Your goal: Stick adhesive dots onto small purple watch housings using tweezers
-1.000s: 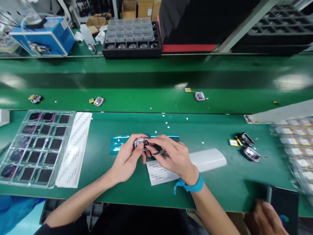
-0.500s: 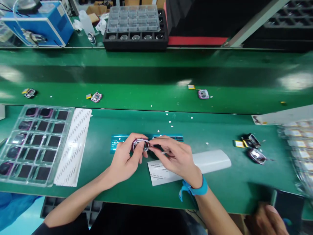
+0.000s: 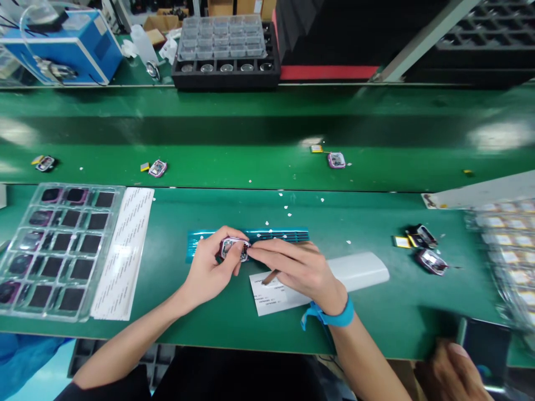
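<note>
My left hand [image 3: 213, 274] grips a small open smartwatch case [image 3: 228, 248] with a pink-purple rim, its thumb across the exposed electronics. My right hand [image 3: 298, 267] has its fingertips pinched together at the case's right edge; what lies between them is too small to make out. A slim brownish tool [image 3: 271, 277], perhaps tweezers, pokes out below that hand's fingers. Beneath both hands lies a blue translucent strip [image 3: 196, 240] with dark slots. A white printed adhesive sheet [image 3: 267, 303], curled at its right end, extends under my right hand.
To the left are a clear tray [image 3: 87, 312] of dark screens and a printed sheet [image 3: 125, 250]. Open watch cases with yellow batteries lie at right [image 3: 430, 260] and along the back strip [image 3: 336, 160]. Another person's hand [image 3: 455, 370] is near a dark phone-like device [image 3: 487, 348].
My right fingers have straightened and closed in on the case's edge, and the slim tool now points down and left. The case is tilted more face-up. The whole view has shifted slightly.
</note>
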A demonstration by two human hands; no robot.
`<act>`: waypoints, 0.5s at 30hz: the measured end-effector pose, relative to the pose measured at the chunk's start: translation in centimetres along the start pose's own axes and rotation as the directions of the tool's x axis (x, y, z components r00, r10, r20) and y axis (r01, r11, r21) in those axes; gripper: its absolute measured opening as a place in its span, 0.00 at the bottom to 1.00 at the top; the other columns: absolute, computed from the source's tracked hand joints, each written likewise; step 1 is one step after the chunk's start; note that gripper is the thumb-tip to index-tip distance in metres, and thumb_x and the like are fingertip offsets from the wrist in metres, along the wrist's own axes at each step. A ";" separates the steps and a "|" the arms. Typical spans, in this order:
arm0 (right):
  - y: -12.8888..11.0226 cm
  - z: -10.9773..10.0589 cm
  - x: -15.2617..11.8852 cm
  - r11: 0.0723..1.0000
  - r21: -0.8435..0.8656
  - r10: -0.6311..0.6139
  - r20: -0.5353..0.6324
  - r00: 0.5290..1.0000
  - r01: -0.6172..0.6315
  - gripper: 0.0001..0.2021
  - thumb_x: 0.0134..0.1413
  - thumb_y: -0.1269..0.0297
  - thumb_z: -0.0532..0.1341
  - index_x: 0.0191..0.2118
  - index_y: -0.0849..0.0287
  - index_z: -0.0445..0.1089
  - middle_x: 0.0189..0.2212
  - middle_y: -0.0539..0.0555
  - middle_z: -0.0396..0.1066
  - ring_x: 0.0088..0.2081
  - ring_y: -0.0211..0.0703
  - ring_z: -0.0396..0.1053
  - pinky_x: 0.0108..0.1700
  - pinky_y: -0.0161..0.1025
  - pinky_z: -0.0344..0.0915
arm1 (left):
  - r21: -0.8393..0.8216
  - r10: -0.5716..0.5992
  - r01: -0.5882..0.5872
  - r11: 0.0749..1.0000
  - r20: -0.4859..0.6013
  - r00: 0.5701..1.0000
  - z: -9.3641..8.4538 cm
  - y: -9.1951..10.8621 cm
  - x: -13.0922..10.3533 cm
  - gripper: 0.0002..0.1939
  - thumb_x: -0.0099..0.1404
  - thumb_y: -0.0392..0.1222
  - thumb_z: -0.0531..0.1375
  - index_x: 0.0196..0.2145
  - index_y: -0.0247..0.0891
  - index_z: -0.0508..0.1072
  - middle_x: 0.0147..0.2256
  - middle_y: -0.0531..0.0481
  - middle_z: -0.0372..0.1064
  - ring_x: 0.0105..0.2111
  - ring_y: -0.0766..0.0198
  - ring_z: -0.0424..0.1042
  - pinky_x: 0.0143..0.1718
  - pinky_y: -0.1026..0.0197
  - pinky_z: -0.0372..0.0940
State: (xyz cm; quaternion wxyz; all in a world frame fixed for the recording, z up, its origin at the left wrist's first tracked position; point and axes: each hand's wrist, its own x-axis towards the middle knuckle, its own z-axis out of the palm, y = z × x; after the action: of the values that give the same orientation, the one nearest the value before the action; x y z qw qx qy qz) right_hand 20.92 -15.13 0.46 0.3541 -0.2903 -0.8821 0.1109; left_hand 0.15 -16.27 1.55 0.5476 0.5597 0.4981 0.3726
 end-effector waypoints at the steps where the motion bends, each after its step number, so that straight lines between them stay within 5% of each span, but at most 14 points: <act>1: 0.0 0.1 0.0 1.000 0.002 0.005 -0.013 1.000 -0.005 0.16 0.68 0.77 0.54 0.50 0.55 0.76 0.42 0.51 0.82 0.34 0.35 0.80 0.31 0.32 0.75 | 0.029 0.005 -0.005 1.000 -0.001 1.000 0.0 0.0 0.0 0.09 0.73 0.43 0.56 0.40 0.36 0.72 0.17 0.58 0.63 0.16 0.70 0.60 0.19 0.66 0.56; 5: -0.3 1.3 0.1 0.988 0.062 0.148 -0.148 0.978 -0.140 0.14 0.65 0.78 0.60 0.49 0.54 0.76 0.39 0.49 0.81 0.35 0.37 0.79 0.34 0.33 0.76 | 0.166 0.059 -0.062 0.984 0.020 0.998 -0.1 -0.3 -0.3 0.08 0.72 0.41 0.56 0.41 0.37 0.73 0.19 0.58 0.63 0.18 0.70 0.60 0.21 0.66 0.55; 8: -0.6 2.1 0.1 0.969 0.115 0.240 -0.216 0.947 -0.219 0.14 0.63 0.77 0.62 0.49 0.53 0.76 0.38 0.49 0.81 0.36 0.38 0.79 0.35 0.34 0.77 | 0.118 0.052 -0.059 0.991 0.063 0.997 -0.2 -0.5 -0.2 0.09 0.74 0.42 0.55 0.40 0.37 0.73 0.18 0.59 0.62 0.17 0.70 0.59 0.21 0.66 0.54; 15: -0.2 1.8 -0.7 0.992 -0.021 0.123 -0.151 0.981 -0.127 0.25 0.60 0.83 0.55 0.56 0.53 0.73 0.45 0.50 0.81 0.38 0.38 0.80 0.34 0.34 0.77 | -0.225 -0.067 0.110 0.968 0.192 0.979 -0.3 -0.1 0.3 0.14 0.72 0.53 0.60 0.38 0.39 0.69 0.18 0.61 0.60 0.13 0.73 0.56 0.15 0.69 0.49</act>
State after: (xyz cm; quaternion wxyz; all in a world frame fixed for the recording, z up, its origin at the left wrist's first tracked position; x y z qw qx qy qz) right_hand 19.95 -15.68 -1.15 0.4069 -0.3580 -0.8347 0.0974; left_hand -0.14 -15.91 1.41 0.6694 0.4999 0.4227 0.3511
